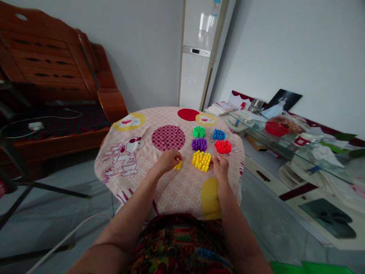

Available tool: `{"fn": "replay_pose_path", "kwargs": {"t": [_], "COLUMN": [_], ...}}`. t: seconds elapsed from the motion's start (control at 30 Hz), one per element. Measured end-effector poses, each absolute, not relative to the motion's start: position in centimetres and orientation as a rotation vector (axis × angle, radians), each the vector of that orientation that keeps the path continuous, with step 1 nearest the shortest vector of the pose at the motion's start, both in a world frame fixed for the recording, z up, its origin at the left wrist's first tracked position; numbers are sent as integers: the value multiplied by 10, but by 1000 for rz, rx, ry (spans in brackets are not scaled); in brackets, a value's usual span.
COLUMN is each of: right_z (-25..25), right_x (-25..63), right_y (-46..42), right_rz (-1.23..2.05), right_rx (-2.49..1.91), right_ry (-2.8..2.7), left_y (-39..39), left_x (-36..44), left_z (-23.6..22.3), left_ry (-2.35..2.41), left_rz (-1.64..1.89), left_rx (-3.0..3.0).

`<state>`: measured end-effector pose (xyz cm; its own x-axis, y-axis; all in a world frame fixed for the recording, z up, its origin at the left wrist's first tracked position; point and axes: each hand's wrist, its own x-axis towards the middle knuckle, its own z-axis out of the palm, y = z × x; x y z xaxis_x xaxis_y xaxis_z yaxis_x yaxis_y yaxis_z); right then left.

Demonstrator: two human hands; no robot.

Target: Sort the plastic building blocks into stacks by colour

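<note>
My left hand (170, 159) is closed, its fingers pinched at a few small yellow plastic pieces (178, 165) on the cloth, left of the main yellow group. Under the fingertips, part of those pieces is hidden. At the right edge of a block of standing yellow peg-like pieces (201, 161) my right hand (220, 166) rests with curled fingers; what they hold, if anything, is too small to make out. Behind the yellow block stand similar groups: purple pieces (199, 144), red pieces (222, 147), green pieces (199, 132) and blue pieces (218, 134).
A patterned tablecloth (142, 152) covers the round table. To the right, a glass-topped cabinet (313, 160) carries papers (221, 108), a red bowl (276, 128) and bags. A wooden bench (51, 72) stands left, a tall white appliance (196, 57) behind.
</note>
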<state>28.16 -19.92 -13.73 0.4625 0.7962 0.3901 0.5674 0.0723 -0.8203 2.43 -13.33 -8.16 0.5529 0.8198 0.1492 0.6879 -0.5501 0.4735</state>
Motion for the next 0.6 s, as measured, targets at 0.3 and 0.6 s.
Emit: {"fn": "replay_pose_path", "kwargs": {"t": [0.3, 0.6], "right_z": [-138, -145], "right_x": [282, 285], "right_y": [-198, -195], "right_rz": [241, 245], "right_rx": [-1614, -1605], "right_ry": [-1206, -1205], "left_y": [-136, -137], "left_x": [16, 27], "left_z": [-93, -86], "left_ry": [1184, 1204], "left_rz": [385, 454], "left_rx": [2575, 2578]}}
